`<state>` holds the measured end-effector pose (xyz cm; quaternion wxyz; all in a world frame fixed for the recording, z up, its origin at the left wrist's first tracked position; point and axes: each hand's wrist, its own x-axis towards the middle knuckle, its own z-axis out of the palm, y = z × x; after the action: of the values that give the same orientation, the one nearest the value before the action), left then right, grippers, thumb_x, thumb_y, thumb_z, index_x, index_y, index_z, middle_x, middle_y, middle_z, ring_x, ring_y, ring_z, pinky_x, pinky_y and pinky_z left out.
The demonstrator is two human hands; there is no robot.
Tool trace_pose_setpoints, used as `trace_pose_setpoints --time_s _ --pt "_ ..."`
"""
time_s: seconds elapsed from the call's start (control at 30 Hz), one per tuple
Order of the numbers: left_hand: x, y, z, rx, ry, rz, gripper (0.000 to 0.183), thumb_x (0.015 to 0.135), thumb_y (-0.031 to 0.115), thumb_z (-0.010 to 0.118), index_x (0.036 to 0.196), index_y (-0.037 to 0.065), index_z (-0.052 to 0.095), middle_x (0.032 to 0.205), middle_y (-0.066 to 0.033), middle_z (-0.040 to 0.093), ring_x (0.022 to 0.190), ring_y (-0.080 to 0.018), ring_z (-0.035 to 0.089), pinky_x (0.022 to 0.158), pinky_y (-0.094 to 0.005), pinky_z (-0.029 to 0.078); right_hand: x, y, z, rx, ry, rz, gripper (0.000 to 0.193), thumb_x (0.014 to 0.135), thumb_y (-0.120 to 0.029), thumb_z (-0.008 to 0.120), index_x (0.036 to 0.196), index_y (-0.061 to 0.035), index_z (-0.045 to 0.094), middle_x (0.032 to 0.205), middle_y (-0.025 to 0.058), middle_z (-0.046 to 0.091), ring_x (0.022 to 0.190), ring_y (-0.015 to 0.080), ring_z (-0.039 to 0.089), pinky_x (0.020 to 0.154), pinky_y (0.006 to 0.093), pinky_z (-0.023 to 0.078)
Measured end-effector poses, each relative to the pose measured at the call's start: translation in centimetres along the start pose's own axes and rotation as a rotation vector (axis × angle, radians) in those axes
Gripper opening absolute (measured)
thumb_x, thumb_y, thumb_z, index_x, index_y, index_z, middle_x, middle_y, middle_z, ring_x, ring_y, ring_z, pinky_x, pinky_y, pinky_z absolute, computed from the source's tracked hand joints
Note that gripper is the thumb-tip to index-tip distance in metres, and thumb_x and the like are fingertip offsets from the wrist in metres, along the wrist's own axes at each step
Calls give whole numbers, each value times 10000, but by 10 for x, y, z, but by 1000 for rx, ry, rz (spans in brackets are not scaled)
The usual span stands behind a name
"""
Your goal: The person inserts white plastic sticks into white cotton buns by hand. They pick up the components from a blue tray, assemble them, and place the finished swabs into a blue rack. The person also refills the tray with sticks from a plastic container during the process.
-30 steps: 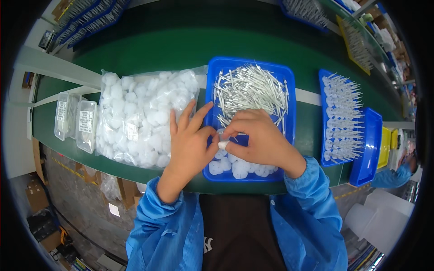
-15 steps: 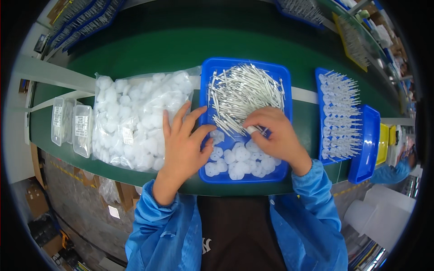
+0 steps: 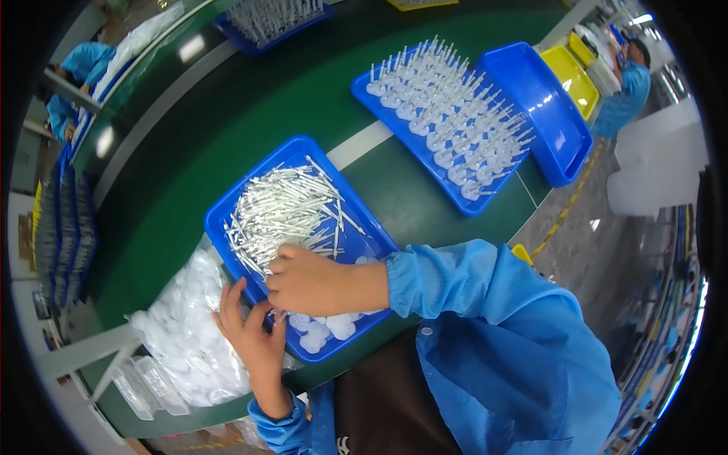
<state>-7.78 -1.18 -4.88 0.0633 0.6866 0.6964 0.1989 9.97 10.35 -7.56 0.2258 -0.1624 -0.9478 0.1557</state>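
A blue tray [image 3: 303, 145] holds a heap of thin white-and-silver sticks [image 3: 284, 208] and, in its near part, several white scalloped plastic pieces [image 3: 326, 327]. My left hand [image 3: 254, 337] is at the tray's left edge, thumb and index finger pinched on a small translucent plastic piece [image 3: 277, 314], mostly covered. Right above it, my right hand [image 3: 315, 282] reaches across the tray with curled fingers meeting the left fingertips; what they hold is hidden. Beside my left hand lies a clear bag [image 3: 189, 330] full of similar white pieces.
A second blue tray [image 3: 455, 199] at the upper right carries rows of pieces with upright sticks. Next to it are a bare blue tray [image 3: 535, 106] and a yellow tray [image 3: 569, 80]. Clear boxes [image 3: 148, 387] stand at the lower left. A co-worker in blue [image 3: 626, 87] is at the far right.
The view has swung to the right and tilted. My right hand has left the stick heap's near edge and come left, up against my left hand's fingertips.
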Motion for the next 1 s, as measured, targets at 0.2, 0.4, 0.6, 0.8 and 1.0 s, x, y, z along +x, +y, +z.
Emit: trace_pose_setpoints --time_s 0.2,0.4,0.6,0.8,1.0 --pt "-9 13 -18 -58 30 -10 354 857 15 750 1207 66 728 1540 -186 577 1489 -427 481 1282 -581 274 -44 -15 -56 -60 262 36 104 859 -253 724 897 -159 746 923 -8 700 1014 212 637 953 400 470" --pt "10 86 -38 -1201 31 -140 529 928 -56 576 1454 -15 538 1460 -215 593 1356 -350 611 1146 -489 491 -143 -28 -100 172 458 -88 169 969 -283 782 1005 -119 760 803 -19 610 737 174 602 755 357 500" --pt "87 227 78 -1270 -879 -496 712 1050 208 696 1637 45 328 1520 -208 555 1272 -315 689 956 -443 601 -144 -66 -134 139 595 -403 206 1009 -241 736 1025 -36 753 767 -11 549 666 150 550 629 323 447" --pt "110 252 143 -1157 -880 -608 468 1065 350 725 1385 94 499 1310 -123 691 1097 -284 760 829 -404 623 -143 -72 -111 359 611 -506 214 987 -257 722 897 -66 690 743 4 539 666 183 548 641 351 439" --pt "117 263 121 -1317 -552 -604 153 1107 259 651 1092 108 674 1005 -24 764 852 -127 755 695 -308 638 -142 -50 -61 536 414 -673 234 945 -302 725 863 -92 663 721 27 593 666 233 585 660 401 430"
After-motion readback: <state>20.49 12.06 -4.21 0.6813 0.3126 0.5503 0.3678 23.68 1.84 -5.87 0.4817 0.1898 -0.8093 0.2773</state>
